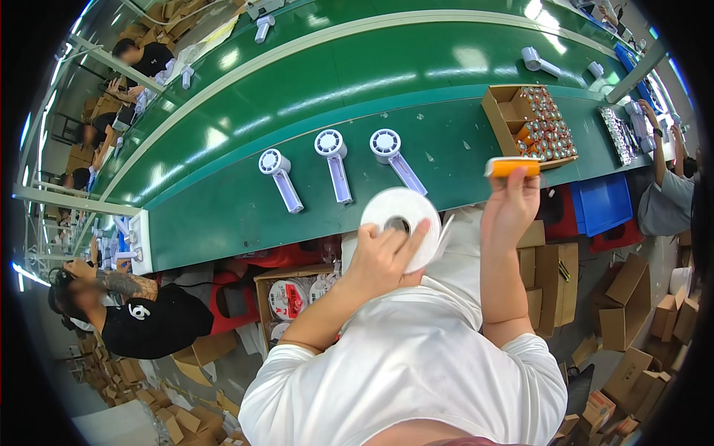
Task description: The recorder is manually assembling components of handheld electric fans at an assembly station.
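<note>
My left hand [381,260] is closed on a wide white roll of tape [381,207], with fingers over its face near the hole. A loose strip [445,236] sticks out from the roll's right side. Farther right, my raised right hand [512,208] pinches an orange cylindrical battery [507,169]; a whitish strip runs along its top. Beyond the roll, three white handheld fans lie on the green bench: a left one [287,187], a middle one [341,178] and a right one [405,172], their handles showing open channels.
An open cardboard box [500,126] of orange batteries stands beyond my right hand. A blue bin [604,204] sits right of the bench edge. Behind the bench runs a green conveyor [312,82] carrying a few fans. A co-worker [160,320] sits at left, another [666,197] at right.
</note>
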`<state>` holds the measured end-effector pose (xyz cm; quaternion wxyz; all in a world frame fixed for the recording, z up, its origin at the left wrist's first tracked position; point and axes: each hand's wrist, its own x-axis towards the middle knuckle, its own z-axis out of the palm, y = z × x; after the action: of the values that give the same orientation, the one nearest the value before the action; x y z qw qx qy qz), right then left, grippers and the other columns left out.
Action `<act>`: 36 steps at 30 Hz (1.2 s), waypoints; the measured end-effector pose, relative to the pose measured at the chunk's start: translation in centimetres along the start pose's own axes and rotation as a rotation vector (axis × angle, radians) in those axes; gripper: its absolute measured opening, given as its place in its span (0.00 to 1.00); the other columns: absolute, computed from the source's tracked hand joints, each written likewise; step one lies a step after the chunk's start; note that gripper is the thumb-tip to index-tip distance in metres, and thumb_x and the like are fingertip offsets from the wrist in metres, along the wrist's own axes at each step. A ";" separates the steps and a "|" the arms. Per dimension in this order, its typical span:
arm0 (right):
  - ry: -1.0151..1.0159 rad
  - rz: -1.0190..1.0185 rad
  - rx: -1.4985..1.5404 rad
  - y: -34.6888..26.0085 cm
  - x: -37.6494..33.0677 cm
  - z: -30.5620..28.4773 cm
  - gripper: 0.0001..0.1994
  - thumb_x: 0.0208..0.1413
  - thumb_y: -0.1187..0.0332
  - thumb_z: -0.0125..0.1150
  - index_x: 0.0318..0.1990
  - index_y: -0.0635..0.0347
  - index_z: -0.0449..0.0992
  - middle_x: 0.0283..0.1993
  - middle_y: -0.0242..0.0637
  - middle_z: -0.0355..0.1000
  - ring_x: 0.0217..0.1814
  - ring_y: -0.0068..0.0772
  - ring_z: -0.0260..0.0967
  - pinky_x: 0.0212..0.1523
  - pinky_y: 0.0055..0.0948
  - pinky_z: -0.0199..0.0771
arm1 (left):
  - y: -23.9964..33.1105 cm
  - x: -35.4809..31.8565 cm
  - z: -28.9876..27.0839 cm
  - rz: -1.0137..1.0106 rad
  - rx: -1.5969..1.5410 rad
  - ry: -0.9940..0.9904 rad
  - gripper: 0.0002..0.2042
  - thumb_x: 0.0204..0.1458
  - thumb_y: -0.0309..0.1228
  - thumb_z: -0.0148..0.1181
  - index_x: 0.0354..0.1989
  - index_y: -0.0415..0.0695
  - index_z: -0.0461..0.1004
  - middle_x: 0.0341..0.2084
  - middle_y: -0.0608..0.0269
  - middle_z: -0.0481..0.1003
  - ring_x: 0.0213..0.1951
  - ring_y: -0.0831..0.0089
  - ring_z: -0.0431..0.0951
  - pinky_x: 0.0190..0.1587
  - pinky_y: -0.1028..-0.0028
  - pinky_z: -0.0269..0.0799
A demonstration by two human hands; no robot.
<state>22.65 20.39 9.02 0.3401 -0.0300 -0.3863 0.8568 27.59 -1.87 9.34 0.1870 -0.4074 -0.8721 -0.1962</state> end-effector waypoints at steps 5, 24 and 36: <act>-0.161 0.170 -0.135 3.8 4.6 -4.4 0.12 0.62 0.69 0.59 0.49 0.64 0.67 0.43 0.34 0.71 0.42 0.24 0.72 0.42 0.26 0.76 | 0.3 -5.7 3.9 0.030 -0.231 -0.304 0.37 0.42 0.45 0.65 0.62 0.41 0.66 0.29 0.62 0.72 0.32 0.67 0.72 0.40 0.62 0.59; -0.354 0.312 -0.315 7.6 5.6 -9.3 0.15 0.57 0.73 0.64 0.49 0.68 0.68 0.41 0.34 0.73 0.41 0.21 0.72 0.43 0.20 0.74 | -11.0 5.2 5.7 0.055 0.241 -0.009 0.12 0.40 0.28 0.64 0.36 0.50 0.77 0.36 0.64 0.70 0.44 0.65 0.70 0.46 0.65 0.61; -0.370 0.326 -0.312 7.4 5.8 -8.9 0.15 0.56 0.74 0.65 0.48 0.67 0.69 0.42 0.33 0.72 0.42 0.20 0.70 0.45 0.21 0.73 | -11.2 9.9 8.4 -0.287 0.376 0.136 0.20 0.40 0.39 0.70 0.44 0.54 0.75 0.44 0.62 0.71 0.49 0.60 0.69 0.44 0.62 0.64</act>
<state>16.90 26.13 -0.99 0.1127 0.0132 -0.5591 0.8213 11.50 1.98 4.81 0.2881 -0.2232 -0.9276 -0.0822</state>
